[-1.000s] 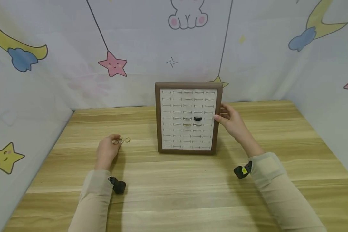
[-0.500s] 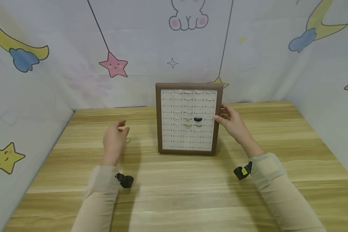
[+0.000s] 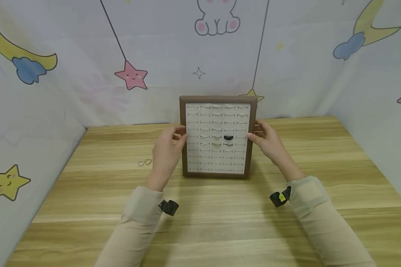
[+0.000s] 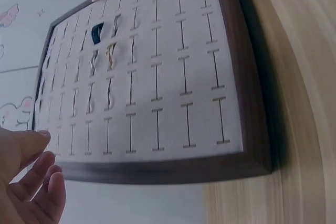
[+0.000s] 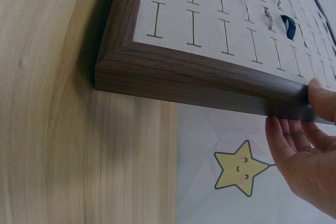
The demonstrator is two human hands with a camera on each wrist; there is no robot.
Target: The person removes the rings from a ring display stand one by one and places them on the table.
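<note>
A ring display tray is standing propped up on the wooden bench, leaning back toward the patterned backdrop. The left hand is reaching its left frame edge, fingers loosely released and just beside the wood; whether they are touching cannot be told. The right hand is grasping the right edge, thumb over the front. Two thin rings are lying on the bench left of the left hand. A black ring is sitting in a slot mid-tray.
</note>
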